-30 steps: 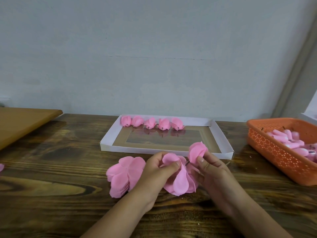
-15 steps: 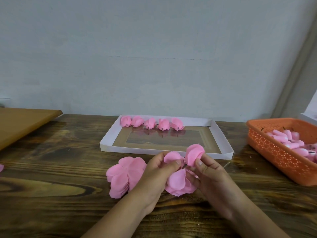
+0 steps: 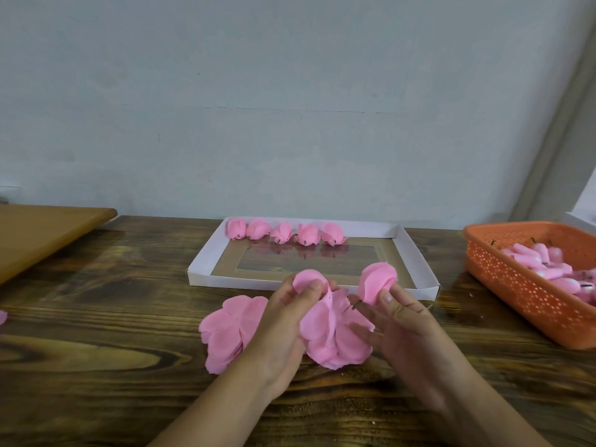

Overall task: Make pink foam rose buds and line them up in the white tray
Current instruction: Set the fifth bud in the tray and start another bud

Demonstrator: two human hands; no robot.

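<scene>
- A pale grey-blue wall (image 3: 290, 91) is filling the upper half of the view, behind everything.
- A dark wooden table (image 3: 96, 366) is carrying all the things; a lighter wooden board (image 3: 38, 233) is lying at its far left.
- The white tray (image 3: 206, 253) is sitting at the far middle of the table, and five pink rose buds (image 3: 282, 233) are standing in one row along its back wall, each touching the next.
- An orange basket (image 3: 516, 285) is standing at the right, holding pink pieces (image 3: 545, 266).
- A stack of flat petals (image 3: 225, 327) is lying just left of the hands.
- The left hand (image 3: 290, 324) is pinching a petal sheet (image 3: 332, 333) between thumb and fingers.
- The right hand (image 3: 403, 321) is pinching a small bud (image 3: 377, 280), which is partly covering the tray's front wall.
</scene>
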